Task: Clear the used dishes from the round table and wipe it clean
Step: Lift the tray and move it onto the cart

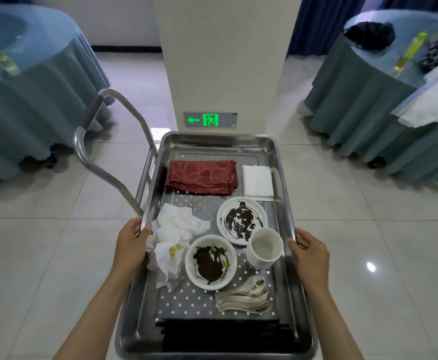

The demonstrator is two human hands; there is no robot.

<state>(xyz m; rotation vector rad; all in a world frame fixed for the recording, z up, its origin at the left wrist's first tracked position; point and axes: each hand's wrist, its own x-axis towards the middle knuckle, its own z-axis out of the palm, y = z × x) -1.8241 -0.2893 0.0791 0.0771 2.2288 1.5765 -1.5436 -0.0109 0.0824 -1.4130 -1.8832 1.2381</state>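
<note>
Between clasping fingers point(143, 230), dish-laden tray point(220, 136)

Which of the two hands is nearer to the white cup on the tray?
Right. The right hand grips the rim of the tray just beside the cup; the left hand grips the opposite rim, beyond the bowl.

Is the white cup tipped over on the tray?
No, the white cup stands upright on the metal tray, with its open mouth facing up.

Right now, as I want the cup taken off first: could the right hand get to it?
Probably yes: the right hand grips the rim of the tray right beside the cup, with nothing between them, though it must release the rim first.
</note>
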